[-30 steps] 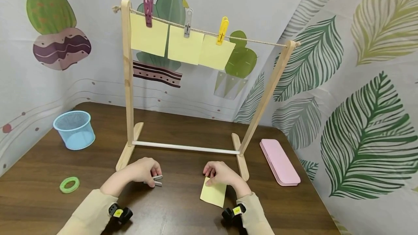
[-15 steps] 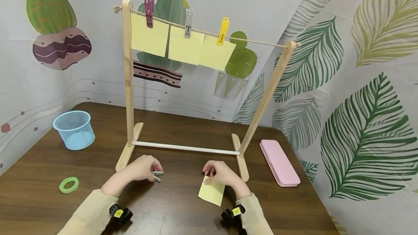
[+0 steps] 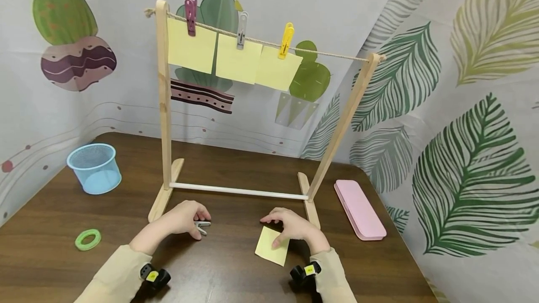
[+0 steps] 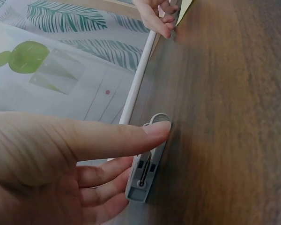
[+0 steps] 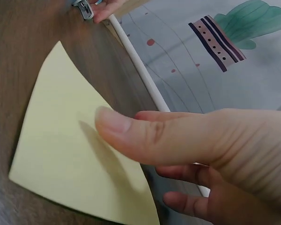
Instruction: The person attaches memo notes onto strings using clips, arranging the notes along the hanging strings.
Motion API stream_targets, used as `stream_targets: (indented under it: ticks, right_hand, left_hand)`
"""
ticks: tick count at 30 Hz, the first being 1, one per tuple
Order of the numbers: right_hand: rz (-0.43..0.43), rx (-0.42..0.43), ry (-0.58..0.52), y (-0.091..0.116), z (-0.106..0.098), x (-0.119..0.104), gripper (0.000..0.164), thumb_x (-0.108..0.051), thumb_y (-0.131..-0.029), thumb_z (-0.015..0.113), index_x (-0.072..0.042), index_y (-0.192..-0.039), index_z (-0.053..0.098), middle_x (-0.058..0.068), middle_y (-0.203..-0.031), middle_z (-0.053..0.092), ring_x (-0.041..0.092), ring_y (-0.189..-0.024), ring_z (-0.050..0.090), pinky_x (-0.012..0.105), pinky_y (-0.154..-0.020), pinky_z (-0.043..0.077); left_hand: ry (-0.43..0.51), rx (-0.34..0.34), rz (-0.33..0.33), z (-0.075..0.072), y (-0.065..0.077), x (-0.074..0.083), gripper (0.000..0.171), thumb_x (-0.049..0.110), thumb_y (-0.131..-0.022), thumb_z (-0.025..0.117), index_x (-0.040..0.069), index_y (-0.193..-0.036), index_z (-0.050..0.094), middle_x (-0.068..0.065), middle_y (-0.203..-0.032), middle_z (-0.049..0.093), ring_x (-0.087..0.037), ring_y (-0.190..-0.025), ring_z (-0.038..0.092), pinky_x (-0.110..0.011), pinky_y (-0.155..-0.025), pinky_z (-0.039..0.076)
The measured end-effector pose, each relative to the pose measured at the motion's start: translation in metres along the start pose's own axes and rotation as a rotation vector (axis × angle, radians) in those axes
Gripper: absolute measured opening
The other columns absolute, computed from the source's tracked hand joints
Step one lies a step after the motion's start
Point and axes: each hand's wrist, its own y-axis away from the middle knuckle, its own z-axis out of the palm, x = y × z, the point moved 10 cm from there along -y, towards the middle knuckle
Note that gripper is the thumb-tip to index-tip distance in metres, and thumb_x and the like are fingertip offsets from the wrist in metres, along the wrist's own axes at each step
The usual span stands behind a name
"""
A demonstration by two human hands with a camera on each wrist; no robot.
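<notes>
In the head view a grey clothespin (image 3: 202, 225) lies on the table by my left hand (image 3: 183, 219). The left thumb and fingers are spread around it; in the left wrist view the thumb overlaps the clothespin (image 4: 143, 180), with fingertips close to its side. A yellow sticky note (image 3: 269, 249) lies under my right hand (image 3: 290, 226). Its thumb reaches over the sheet and casts a shadow on it in the right wrist view, while the other fingers are stretched out beyond the note's edge, apart from the thumb.
Behind the hands stands a wooden rack (image 3: 165, 106) with a rope (image 3: 332, 54). Three yellow notes (image 3: 237, 64) hang there from purple (image 3: 191, 15), grey (image 3: 242, 30) and yellow (image 3: 286, 40) clothespins. A blue mesh basket (image 3: 101, 176), green tape roll (image 3: 96, 239) and pink case (image 3: 360, 209) surround it.
The grey clothespin has turned slightly, and the left thumb has since moved off it. The right hand has let go of the note, its thumb and fingers spreading apart.
</notes>
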Motion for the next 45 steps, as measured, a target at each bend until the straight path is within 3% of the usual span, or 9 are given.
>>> stream_targets:
  ticks: [9, 17, 23, 32, 38, 45]
  right_hand:
    - [0.030, 0.012, 0.027, 0.001, 0.001, 0.009, 0.066, -0.023, -0.063, 0.091, -0.013, -0.124, 0.068, 0.004, -0.115, 0.058, 0.019, -0.104, 0.054, 0.032, -0.091, 0.047]
    - [0.031, 0.033, 0.015, -0.002, 0.001, 0.009, 0.059, -0.018, -0.061, 0.092, -0.009, -0.113, 0.066, 0.002, -0.109, 0.061, 0.015, -0.096, 0.055, 0.027, -0.087, 0.048]
    - [0.063, 0.051, -0.017, -0.003, 0.000, 0.008, 0.056, -0.010, -0.059, 0.093, -0.011, -0.101, 0.056, -0.003, -0.094, 0.058, 0.010, -0.087, 0.053, 0.023, -0.080, 0.046]
    - [0.103, 0.021, -0.134, -0.002, 0.002, 0.012, 0.064, -0.009, -0.061, 0.092, -0.010, -0.115, 0.058, -0.003, -0.087, 0.056, 0.005, -0.073, 0.048, 0.019, -0.067, 0.043]
    - [0.105, 0.004, -0.242, 0.000, 0.003, 0.013, 0.053, -0.005, -0.061, 0.090, -0.007, -0.106, 0.063, -0.001, -0.083, 0.066, 0.002, -0.069, 0.054, 0.018, -0.064, 0.046]
    - [0.105, -0.011, -0.336, 0.002, 0.006, 0.018, 0.031, -0.003, -0.063, 0.088, -0.003, -0.086, 0.068, -0.007, -0.072, 0.063, -0.001, -0.064, 0.056, 0.017, -0.059, 0.046]
  left_hand:
    - [0.005, -0.010, 0.005, 0.005, -0.002, -0.001, 0.042, 0.002, -0.055, 0.090, 0.006, -0.093, 0.072, 0.002, -0.080, 0.065, -0.010, -0.075, 0.057, -0.026, -0.067, 0.047]
    - [0.000, -0.005, -0.002, 0.005, -0.002, -0.002, 0.040, 0.002, -0.054, 0.090, 0.008, -0.090, 0.072, 0.003, -0.079, 0.066, -0.009, -0.075, 0.057, -0.026, -0.067, 0.047]
    - [-0.005, 0.002, -0.002, 0.006, -0.003, -0.003, 0.037, 0.004, -0.056, 0.090, 0.009, -0.087, 0.072, 0.004, -0.078, 0.065, -0.008, -0.074, 0.057, -0.025, -0.066, 0.046]
    - [-0.011, 0.011, 0.003, 0.006, -0.002, -0.001, 0.035, 0.004, -0.056, 0.090, 0.008, -0.085, 0.071, 0.003, -0.076, 0.065, -0.008, -0.072, 0.057, -0.025, -0.065, 0.046]
    - [-0.011, 0.006, -0.002, 0.009, -0.004, -0.004, 0.035, 0.004, -0.056, 0.091, 0.009, -0.085, 0.071, 0.004, -0.076, 0.065, -0.008, -0.072, 0.057, -0.025, -0.065, 0.046]
    - [0.008, -0.008, -0.004, 0.011, -0.004, -0.006, 0.033, 0.004, -0.057, 0.091, 0.011, -0.083, 0.072, 0.005, -0.076, 0.067, -0.007, -0.071, 0.057, -0.025, -0.065, 0.047]
